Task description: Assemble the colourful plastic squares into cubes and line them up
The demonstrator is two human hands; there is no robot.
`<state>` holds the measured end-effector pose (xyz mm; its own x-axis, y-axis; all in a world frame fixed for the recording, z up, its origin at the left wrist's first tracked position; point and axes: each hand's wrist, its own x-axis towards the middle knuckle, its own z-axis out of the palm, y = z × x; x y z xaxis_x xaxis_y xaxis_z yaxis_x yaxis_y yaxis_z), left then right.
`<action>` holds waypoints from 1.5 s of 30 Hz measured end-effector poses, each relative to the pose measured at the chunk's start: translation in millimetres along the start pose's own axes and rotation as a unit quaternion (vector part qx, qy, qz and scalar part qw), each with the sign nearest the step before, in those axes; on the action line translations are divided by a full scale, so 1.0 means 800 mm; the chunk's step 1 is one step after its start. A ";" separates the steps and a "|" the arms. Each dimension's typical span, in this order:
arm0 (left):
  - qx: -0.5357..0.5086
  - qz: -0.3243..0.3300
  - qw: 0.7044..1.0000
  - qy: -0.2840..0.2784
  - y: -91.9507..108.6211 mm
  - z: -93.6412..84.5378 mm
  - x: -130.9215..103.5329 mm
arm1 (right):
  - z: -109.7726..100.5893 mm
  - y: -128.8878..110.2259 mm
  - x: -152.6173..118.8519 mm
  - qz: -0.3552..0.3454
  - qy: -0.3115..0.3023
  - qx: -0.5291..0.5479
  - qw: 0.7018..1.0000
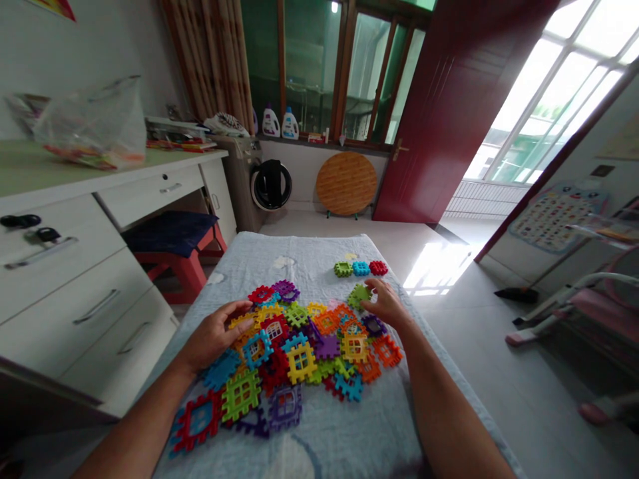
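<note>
Many colourful notched plastic pieces lie in a loose heap on a blue cloth-covered table (349, 426). My left hand (217, 332) rests at the heap's left side, fingers apart, touching an orange-yellow piece (241, 327). At the heap's upper right, my right hand (387, 303) has a green piece (358, 297) between thumb and fingers. Beyond it stand a green block (343, 269), a blue block (361, 268) and a red block (378, 267) in a row. A yellow window piece (301, 360) lies near the heap's middle.
A white desk (174, 171) with a plastic bag (94, 130) is at the left, a stool (174, 236) beneath it. Behind the table are a washing machine (244, 173), a round wooden board (347, 183) and a red door (449, 100). A pink chair (606, 303) stands right.
</note>
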<state>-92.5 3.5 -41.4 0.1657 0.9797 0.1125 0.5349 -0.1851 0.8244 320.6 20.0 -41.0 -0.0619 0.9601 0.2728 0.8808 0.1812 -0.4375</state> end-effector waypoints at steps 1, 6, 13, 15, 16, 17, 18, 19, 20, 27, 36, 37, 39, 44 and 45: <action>0.001 -0.001 1.000 0.000 0.000 0.000 0.000 | 0.000 0.000 0.000 0.000 0.006 0.001 1.000; 0.006 -0.002 1.000 -0.008 -0.001 -0.002 0.000 | 0.001 -0.007 -0.002 0.003 -0.036 -0.034 0.999; 0.011 0.013 1.000 -0.012 -0.006 -0.001 0.001 | 0.002 -0.016 -0.005 0.004 -0.047 -0.061 0.997; 0.013 0.012 1.000 -0.006 -0.006 -0.001 0.002 | 0.002 -0.018 -0.005 0.002 -0.052 -0.058 0.997; 0.013 0.011 1.000 -0.004 -0.005 -0.001 0.002 | 0.003 -0.019 -0.005 0.002 -0.054 -0.057 0.997; 0.014 0.011 1.000 -0.003 -0.004 -0.001 0.001 | 0.003 -0.019 -0.005 0.003 -0.055 -0.055 0.997; 0.014 0.011 1.000 -0.002 -0.004 -0.001 0.001 | 0.003 -0.020 -0.005 0.004 -0.055 -0.053 0.997; 0.013 0.012 1.000 -0.002 -0.003 -0.001 0.001 | 0.004 -0.021 -0.005 0.004 -0.053 -0.051 0.997; 0.013 0.013 1.000 -0.001 -0.003 -0.001 0.001 | 0.004 -0.021 -0.005 0.004 -0.051 -0.049 0.997; 0.019 0.022 1.000 0.004 -0.001 -0.002 0.002 | 0.005 -0.026 -0.006 0.012 -0.042 -0.046 0.998; 0.038 0.022 0.999 -0.008 -0.001 -0.001 0.002 | 0.007 -0.031 -0.004 0.016 -0.034 -0.048 0.998; 0.041 0.021 0.999 -0.008 -0.001 -0.001 0.002 | 0.007 -0.032 -0.003 0.017 -0.038 -0.052 0.998; 0.043 0.022 0.999 -0.007 -0.002 -0.001 0.003 | 0.008 -0.034 -0.003 0.018 -0.043 -0.058 0.997; 0.039 0.030 0.999 -0.006 -0.004 -0.001 0.002 | 0.006 -0.035 0.001 0.017 -0.037 -0.061 0.997; 0.041 0.030 0.999 -0.006 -0.004 -0.001 0.002 | 0.004 -0.035 0.004 0.015 -0.030 -0.057 0.998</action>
<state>-94.9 5.6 -43.4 0.2080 0.9661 0.1530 0.5893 -0.2486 0.7687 294.3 18.9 -30.7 -0.0587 0.9763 0.2084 0.9301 0.1293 -0.3437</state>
